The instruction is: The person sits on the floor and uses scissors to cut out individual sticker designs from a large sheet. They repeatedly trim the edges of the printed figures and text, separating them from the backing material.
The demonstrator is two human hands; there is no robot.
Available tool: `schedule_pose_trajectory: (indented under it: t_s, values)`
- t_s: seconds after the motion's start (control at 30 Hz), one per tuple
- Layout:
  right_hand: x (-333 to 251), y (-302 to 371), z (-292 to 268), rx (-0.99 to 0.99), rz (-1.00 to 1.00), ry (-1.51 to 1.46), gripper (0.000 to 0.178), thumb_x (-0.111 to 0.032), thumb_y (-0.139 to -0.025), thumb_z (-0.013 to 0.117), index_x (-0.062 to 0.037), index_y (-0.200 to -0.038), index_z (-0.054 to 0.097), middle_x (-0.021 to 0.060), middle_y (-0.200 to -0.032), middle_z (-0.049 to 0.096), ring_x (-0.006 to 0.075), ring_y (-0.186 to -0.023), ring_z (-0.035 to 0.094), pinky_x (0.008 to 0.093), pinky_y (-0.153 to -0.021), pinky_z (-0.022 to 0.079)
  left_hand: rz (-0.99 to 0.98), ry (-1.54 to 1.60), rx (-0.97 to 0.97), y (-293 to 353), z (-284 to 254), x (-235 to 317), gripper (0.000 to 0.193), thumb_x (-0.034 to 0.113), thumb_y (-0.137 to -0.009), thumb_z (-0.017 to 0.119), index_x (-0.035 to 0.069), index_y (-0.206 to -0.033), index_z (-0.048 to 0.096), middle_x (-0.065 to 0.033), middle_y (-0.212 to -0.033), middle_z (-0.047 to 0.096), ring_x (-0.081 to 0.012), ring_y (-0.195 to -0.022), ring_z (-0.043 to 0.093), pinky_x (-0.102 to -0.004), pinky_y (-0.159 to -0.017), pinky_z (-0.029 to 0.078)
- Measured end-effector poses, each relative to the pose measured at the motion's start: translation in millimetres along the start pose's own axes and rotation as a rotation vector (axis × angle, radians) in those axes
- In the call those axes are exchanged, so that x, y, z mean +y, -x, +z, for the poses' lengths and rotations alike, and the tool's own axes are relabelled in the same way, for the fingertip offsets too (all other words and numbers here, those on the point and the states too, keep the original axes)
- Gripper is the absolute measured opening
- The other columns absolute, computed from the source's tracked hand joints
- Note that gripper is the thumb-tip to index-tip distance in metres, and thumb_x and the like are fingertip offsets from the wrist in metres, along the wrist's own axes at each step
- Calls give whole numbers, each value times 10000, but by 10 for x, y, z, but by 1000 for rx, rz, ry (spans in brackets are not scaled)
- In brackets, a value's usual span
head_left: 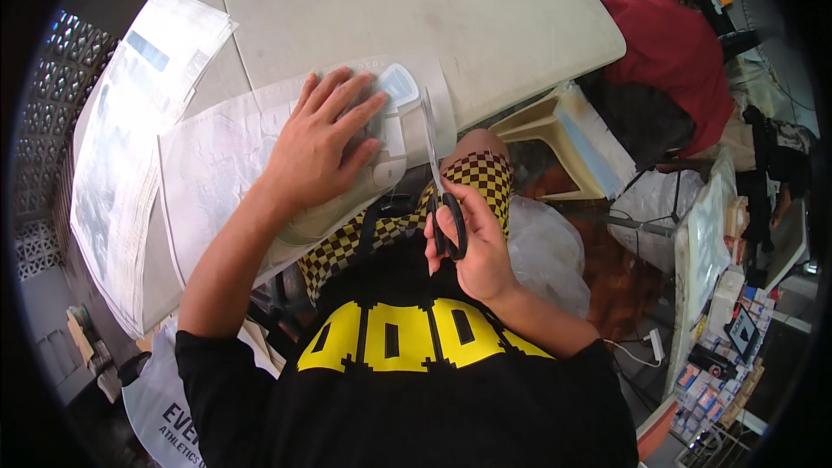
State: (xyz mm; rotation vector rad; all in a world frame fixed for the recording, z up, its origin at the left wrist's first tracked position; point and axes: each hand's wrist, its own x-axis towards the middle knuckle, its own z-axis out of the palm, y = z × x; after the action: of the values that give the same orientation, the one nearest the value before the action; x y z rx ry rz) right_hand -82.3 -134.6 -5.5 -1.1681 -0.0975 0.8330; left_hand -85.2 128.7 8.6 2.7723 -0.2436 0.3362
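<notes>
My left hand [325,143] lies flat, fingers spread, on a thin translucent sheet [212,152] with pale printed shapes. Beyond its fingertips is a light-blue shape with a white border [397,85], near the sheet's right end. In my right hand [481,251] is a pair of scissors [436,165], thumb and fingers in the black handles. The slim blades point away from me and lie at the right part of the sheet, beside the blue shape. Whether the blades are parted is hard to see. The sheet's near edge hangs over the table edge above my lap.
A pile of printed sheets [130,130] lies at the left of the white table [416,0]. Right of the table are a beige plastic stool [546,143], a clear plastic bag [546,251] and a person in a red top [672,61]. Small boxes [702,390] are stacked at lower right.
</notes>
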Motion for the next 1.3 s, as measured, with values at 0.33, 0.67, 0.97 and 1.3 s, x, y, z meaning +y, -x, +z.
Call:
schedule_pose_trajectory:
  t_s: [0.33, 0.67, 0.97, 1.3]
  values:
    - [-123, -62, 94, 39, 1, 218, 427, -134, -1033, 591, -36, -1421, 444, 27, -827, 578, 80, -620, 569, 220, -463, 477, 5, 15, -44, 25, -38, -17, 552, 151, -870, 687, 113, -1412, 586, -132, -1533, 480, -353, -1471, 360, -530, -1249, 205]
    - [-121, -35, 192, 121, 24, 289, 425, -111, -1022, 602, -29, -1416, 464, 12, -797, 582, 64, -602, 572, 220, -445, 461, 0, 34, -23, 29, -25, -17, 546, 151, -864, 690, 113, -1401, 596, -129, -1522, 495, -358, -1459, 379, -532, -1244, 216]
    - [-216, -229, 183, 130, -4, 310, 420, -149, -1016, 629, 1, -1386, 497, 8, -774, 594, 67, -572, 566, 231, -439, 438, 0, 43, -5, 45, -17, -48, 545, 155, -867, 692, 117, -1402, 595, -130, -1523, 493, -361, -1459, 377, -530, -1244, 218]
    - [-256, -289, 205, 130, 48, 285, 383, -124, -1036, 583, -25, -1393, 488, 35, -823, 582, 82, -590, 575, 240, -411, 451, -14, 96, 1, 41, -34, -36, 541, 156, -864, 703, 117, -1393, 597, -138, -1518, 493, -366, -1466, 365, -532, -1241, 217]
